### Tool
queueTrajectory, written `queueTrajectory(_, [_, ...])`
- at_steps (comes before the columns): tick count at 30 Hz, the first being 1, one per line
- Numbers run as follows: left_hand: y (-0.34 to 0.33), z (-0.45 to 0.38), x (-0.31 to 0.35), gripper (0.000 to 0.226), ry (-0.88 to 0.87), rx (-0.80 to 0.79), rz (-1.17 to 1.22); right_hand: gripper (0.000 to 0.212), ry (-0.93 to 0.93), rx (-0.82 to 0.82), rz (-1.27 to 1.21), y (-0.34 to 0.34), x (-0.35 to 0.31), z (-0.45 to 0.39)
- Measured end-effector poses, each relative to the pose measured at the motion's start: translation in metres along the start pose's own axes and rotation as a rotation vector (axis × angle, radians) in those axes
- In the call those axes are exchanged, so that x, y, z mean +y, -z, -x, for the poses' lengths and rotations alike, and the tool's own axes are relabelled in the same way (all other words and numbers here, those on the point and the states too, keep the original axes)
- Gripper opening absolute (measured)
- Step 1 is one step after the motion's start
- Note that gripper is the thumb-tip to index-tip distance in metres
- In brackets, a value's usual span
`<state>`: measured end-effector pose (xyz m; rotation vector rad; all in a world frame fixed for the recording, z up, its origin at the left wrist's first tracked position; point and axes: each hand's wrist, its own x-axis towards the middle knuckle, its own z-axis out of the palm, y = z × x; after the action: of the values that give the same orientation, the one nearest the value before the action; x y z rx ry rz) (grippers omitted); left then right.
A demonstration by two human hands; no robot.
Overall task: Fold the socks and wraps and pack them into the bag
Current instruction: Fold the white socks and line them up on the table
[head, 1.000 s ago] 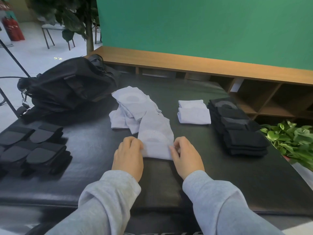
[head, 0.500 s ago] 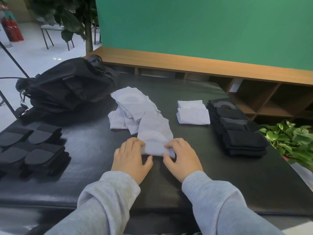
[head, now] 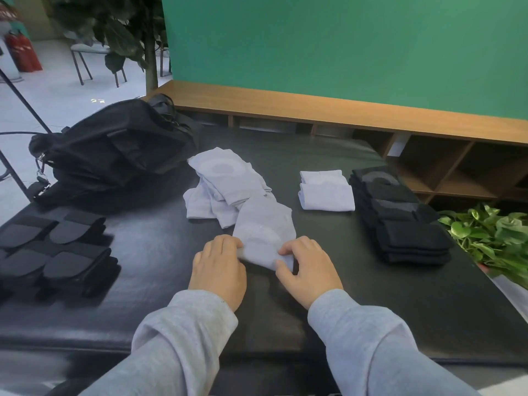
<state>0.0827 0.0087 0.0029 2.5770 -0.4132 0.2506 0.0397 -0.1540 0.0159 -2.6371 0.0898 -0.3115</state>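
Observation:
A white sock lies lengthwise in the middle of the black table. My left hand pinches its near left corner and my right hand pinches its near right corner, lifting the near end off the table. Behind it sits a loose heap of white socks. Folded white socks lie to the right, beside a stack of folded black socks. Black wraps lie folded at the left. The black bag rests at the back left.
A green leafy plant stands off the table's right edge. A wooden shelf unit and a green wall run behind the table. A tree trunk, a chair and a red fire extinguisher stand beyond the bag.
Both hands went from resting beside the sock's near end to pinching its corners and raising that end, which now curls up toward the far side.

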Motion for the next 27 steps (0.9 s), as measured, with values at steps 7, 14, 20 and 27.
queueTrajectory(7, [0.006,0.0,0.003,0.024,0.13,0.035,0.199,0.018,0.082,-0.047,0.047,0.001,-0.004,0.003])
queueTrajectory(14, [0.01,0.002,0.005,0.028,0.212,0.019,0.292,0.023,-0.097,-0.026,-0.094,0.006,-0.005,0.006])
queueTrajectory(20, [0.011,0.001,0.005,0.029,0.224,-0.009,0.227,0.018,-0.142,-0.028,-0.07,0.007,-0.006,0.006])
queueTrajectory(27, [0.01,0.001,0.005,0.031,0.223,-0.017,0.182,0.017,-0.184,0.005,0.003,0.006,-0.007,0.005])
